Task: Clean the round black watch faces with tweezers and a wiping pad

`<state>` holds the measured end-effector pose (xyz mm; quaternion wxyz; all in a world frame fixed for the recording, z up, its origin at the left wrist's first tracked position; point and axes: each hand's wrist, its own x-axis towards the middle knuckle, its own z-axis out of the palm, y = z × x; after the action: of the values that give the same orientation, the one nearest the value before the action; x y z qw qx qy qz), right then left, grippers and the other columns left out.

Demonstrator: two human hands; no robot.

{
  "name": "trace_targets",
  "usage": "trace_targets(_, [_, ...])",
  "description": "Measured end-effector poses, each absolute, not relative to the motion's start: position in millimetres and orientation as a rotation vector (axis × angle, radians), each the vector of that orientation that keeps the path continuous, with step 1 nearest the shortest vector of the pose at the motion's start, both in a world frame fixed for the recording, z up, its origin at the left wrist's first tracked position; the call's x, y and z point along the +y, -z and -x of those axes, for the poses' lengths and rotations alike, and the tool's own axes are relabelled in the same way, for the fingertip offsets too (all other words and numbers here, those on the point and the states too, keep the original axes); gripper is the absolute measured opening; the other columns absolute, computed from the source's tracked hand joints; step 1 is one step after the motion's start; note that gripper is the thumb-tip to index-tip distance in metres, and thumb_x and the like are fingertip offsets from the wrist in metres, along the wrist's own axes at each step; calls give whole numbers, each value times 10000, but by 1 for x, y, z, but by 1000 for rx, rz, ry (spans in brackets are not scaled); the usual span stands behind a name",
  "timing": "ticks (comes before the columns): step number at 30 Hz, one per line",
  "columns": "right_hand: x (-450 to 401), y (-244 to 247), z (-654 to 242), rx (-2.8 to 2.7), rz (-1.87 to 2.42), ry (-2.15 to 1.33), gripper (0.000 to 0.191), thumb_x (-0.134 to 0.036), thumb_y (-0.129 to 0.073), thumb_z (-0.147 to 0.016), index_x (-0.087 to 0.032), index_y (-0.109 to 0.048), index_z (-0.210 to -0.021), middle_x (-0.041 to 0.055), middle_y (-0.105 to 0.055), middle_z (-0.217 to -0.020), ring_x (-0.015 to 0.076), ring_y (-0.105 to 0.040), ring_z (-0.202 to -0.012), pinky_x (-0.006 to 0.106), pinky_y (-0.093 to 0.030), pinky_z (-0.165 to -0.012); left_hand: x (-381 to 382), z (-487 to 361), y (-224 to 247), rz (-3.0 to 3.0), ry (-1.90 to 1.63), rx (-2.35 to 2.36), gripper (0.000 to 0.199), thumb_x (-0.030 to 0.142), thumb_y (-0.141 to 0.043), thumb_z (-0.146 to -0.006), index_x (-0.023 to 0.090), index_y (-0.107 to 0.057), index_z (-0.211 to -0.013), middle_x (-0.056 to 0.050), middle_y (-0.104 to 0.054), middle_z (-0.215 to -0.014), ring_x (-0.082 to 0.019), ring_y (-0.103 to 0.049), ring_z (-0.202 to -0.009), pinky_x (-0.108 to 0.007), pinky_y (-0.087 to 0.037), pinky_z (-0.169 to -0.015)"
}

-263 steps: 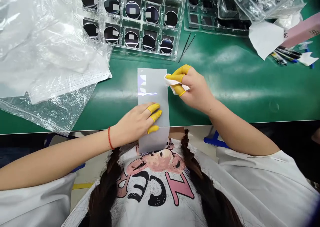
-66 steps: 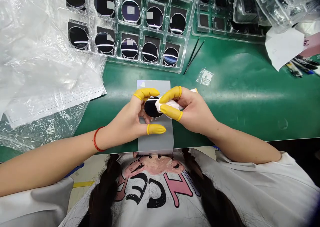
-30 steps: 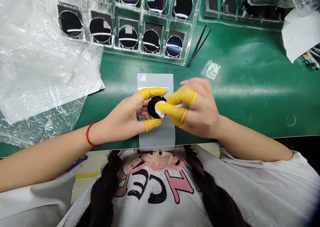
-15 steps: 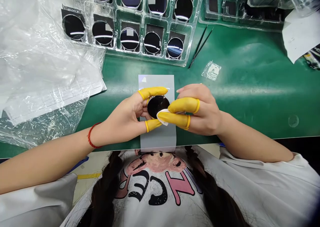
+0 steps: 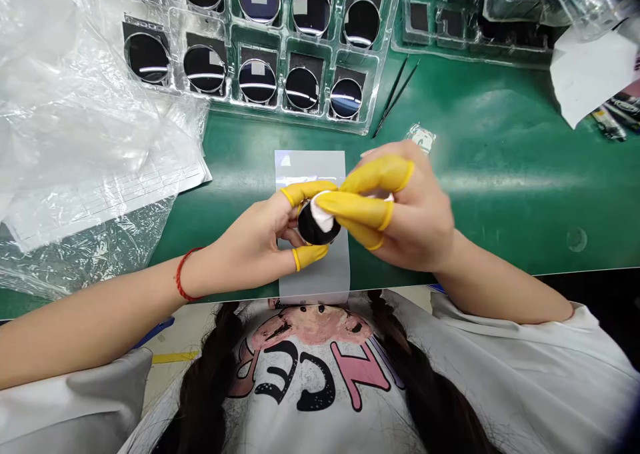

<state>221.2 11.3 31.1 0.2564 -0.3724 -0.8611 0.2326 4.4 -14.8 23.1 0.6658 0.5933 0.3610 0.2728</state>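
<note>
Between the thumb and fingers of my left hand [image 5: 273, 237] a round black glass disc [image 5: 313, 233] is held by its edge, glossy face up. My right hand [image 5: 405, 207] pinches a folded white cloth [image 5: 323, 214] and presses it onto the disc's upper face. Yellow finger cots cover the thumb and some fingertips of both hands. Beneath the hands lies a pale grey sheet [image 5: 315, 277] on the green table. Part of the disc is hidden by the cloth and my right fingers.
A clear plastic tray [image 5: 233, 101] with several round black discs stands at the back. Black tweezers [image 5: 395, 97] lie right of it, near a small clear packet [image 5: 421, 138]. Plastic film [image 5: 75, 107] and papers [image 5: 115, 211] spread at left. Another tray [image 5: 450, 47] sits at back right.
My right hand has moved the cloth from the disc's near right edge up over its face. The disc has tilted and shifted slightly in my left fingers.
</note>
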Motion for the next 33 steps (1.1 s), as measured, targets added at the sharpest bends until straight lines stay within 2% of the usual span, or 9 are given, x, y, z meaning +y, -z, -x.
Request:
trace_targets(4, [7,-20,-218,-2418,610,-197,179,-187,-541,-943,-267,-690,-999,19,-649,-962,211,-612,-1038,439,-533,-920,-13,-9,-18,-1345,-575,805,416,219,-713,-816,206,-549,-1198,7,-659,-877,-116,-648,-704,-225,-586,-613])
trace_targets(6, [7,-15,-221,-2469,522,-237,184,-191,-530,-954,-277,-677,-1024,18,-636,-989,207,-597,-1086,451,-513,-993,-12,-10,-18,-1352,-595,787,394,203,-715,-808,194,-560,-1170,-4,-678,-917,-108,-652,-729,-211,-580,-639])
trace_targets(9, [8,-15,-227,-2484,459,-259,197,-220,-518,-974,-321,-663,-1062,-6,-631,-1021,184,-596,-1108,452,-491,-1052,-10,-10,-19,-1328,-637,788,469,192,-731,-795,190,-553,-1229,-52,-690,-1114,-120,-677,-850,-201,-585,-689])
trace_targets(12, [11,-19,-231,-2418,396,-95,160,-220,-543,-966,-303,-667,-1024,-17,-643,-941,163,-618,-1044,405,-529,-1013,-9,-7,-23,-1292,-628,805,541,202,-754,-795,209,-536,-1290,-71,-668,-1208,-139,-691,-927,-190,-592,-686])
trace_targets(15, [16,-22,-233,-2358,361,23,103,-224,-584,-946,-276,-672,-936,-24,-641,-832,152,-632,-939,359,-572,-932,-9,-2,-26,-1261,-641,804,544,203,-761,-812,232,-534,-1305,-58,-678,-1189,-138,-699,-947,-196,-608,-733])
trace_targets(19, [27,-22,-238,-2302,369,65,106,-261,-600,-946,-268,-680,-876,-14,-643,-818,147,-629,-880,328,-575,-817,-9,2,-27,-1283,-689,815,514,181,-760,-827,232,-552,-1295,-33,-683,-1107,-101,-692,-884,-167,-602,-745])
trace_targets(23, [33,-20,-239,-2239,534,101,102,-179,-656,-902,-237,-692,-978,1,-634,-882,157,-613,-912,349,-553,-796,-9,4,-23,-1417,-748,760,520,131,-741,-831,229,-553,-1306,-1,-671,-993,-72,-671,-789,-152,-604,-728])
trace_targets(26, [28,-21,-234,-2158,650,27,192,-144,-626,-918,-235,-677,-1079,4,-615,-929,147,-609,-928,346,-559,-779,-10,3,-19,-1495,-759,711,532,111,-718,-841,239,-539,-1325,6,-669,-1005,-64,-669,-771,-144,-606,-715])
trace_targets(33, [19,-18,-229,-2414,758,154,209,-228,-507,-988,-291,-680,-1086,19,-657,-888,186,-664,-957,381,-592,-759,-12,0,-14,-1439,-766,795,520,159,-718,-839,228,-532,-1320,-23,-664,-1058,-103,-676,-813,-196,-628,-715])
